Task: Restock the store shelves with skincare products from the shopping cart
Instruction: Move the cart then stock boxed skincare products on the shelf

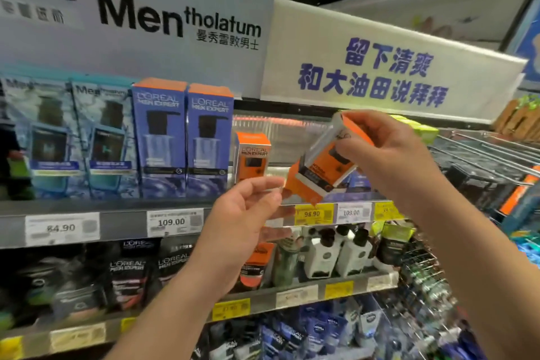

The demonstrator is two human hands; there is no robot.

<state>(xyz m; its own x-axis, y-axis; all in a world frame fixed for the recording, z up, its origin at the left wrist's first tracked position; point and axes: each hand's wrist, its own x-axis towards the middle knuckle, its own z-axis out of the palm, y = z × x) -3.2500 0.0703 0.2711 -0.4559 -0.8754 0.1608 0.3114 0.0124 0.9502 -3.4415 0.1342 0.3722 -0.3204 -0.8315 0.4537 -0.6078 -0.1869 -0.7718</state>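
Aisle: men's skincare bay in a store, Mentholatum header sign (178,13) up top, a wire shopping cart (479,152) off to the right.
Top shelf (122,207): two tall blue L'Oreal Men Expert pump boxes (182,137) sit left of a gap; looks like the slot being filled.
Shelved orange box (252,155): already upright at the gap's left end, above the yellow 98.90 price tag (312,213), so that's probably the row's spot.
Orange box in hand (324,164): tilted in the air in front of the gap, not on the shelf yet.
Right hand (388,152): fingers pinching the box's upper end, guessing to angle it in.
Left hand (248,213): fingers relaxed, holding nothing, just under the box's low corner, likely ready to steady it.
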